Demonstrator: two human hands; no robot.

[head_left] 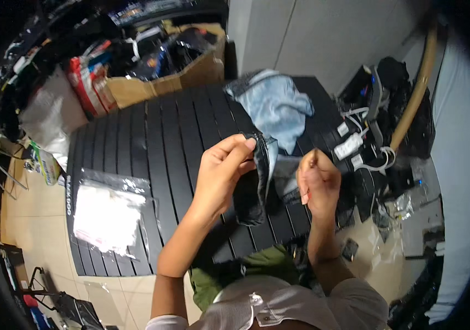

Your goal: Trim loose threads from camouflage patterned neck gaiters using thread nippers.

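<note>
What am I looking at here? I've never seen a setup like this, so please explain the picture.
There is no machine: these are a person's bare hands, seen from above by a wide fisheye camera on their head, so straight edges bend near the rim. The left hand pinches a dark cloth with a light blue side. The right hand is curled; whether it grips anything is unclear. On the black slatted table lie a light blue cloth and a white bundle with clear plastic.
</note>
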